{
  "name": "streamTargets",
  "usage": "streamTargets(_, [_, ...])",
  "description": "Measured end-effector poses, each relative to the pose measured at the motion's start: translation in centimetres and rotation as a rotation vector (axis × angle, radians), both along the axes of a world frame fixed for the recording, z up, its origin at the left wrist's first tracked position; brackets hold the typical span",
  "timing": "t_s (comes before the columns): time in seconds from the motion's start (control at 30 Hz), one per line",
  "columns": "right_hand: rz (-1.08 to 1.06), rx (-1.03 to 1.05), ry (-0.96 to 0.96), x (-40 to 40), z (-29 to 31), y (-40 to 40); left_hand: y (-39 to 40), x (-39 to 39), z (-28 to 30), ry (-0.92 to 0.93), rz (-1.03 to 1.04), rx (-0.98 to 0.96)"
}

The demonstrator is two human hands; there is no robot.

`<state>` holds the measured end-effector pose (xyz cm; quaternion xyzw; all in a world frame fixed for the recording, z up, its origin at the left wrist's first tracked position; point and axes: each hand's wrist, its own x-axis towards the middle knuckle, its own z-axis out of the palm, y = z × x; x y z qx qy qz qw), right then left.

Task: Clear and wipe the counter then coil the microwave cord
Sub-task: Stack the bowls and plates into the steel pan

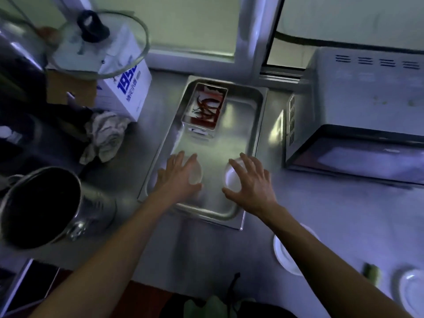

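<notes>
A steel tray lies on the steel counter under a window. My left hand reaches down into it and grips a small pale bowl from above. My right hand does the same with a small white bowl, thumb and spread fingers around its rim. At the tray's far end a small metal container holds red chillies. The white microwave stands at the right, and a dark cord runs behind it. A crumpled cloth lies left of the tray.
A large steel pot sits at the left front edge. A glass lid leans over a white and blue box at the back left. Two white plates and a green item lie front right.
</notes>
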<state>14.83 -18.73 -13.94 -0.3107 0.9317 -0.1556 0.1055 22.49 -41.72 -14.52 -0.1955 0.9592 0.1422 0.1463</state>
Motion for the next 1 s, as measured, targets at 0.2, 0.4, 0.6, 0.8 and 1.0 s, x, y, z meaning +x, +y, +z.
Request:
streamTargets(0.2, [-0.106,0.017,-0.017,-1.2,-0.5,-3.5,-3.6,-5.0,-3.4,-0.005,-0.091,0.045])
streamTargets(0.4, [-0.158,0.033,-0.040,-1.8,-1.7,-6.4,-6.3,-8.1,-5.8,-0.008,-0.138,0.093])
streamTargets(0.6, [-0.173,0.030,-0.079,-3.3,-2.9,-8.2,-7.4,-9.3,-6.9,0.009,-0.161,0.098])
streamTargets(0.8, [-0.162,0.035,-0.109,-4.1,-3.5,-9.1,-7.1,-10.1,-7.1,0.025,-0.172,0.080])
streamTargets(1.0, [-0.154,0.017,-0.119,-4.3,-3.4,-8.5,-7.0,-10.6,-6.8,0.021,-0.198,0.058])
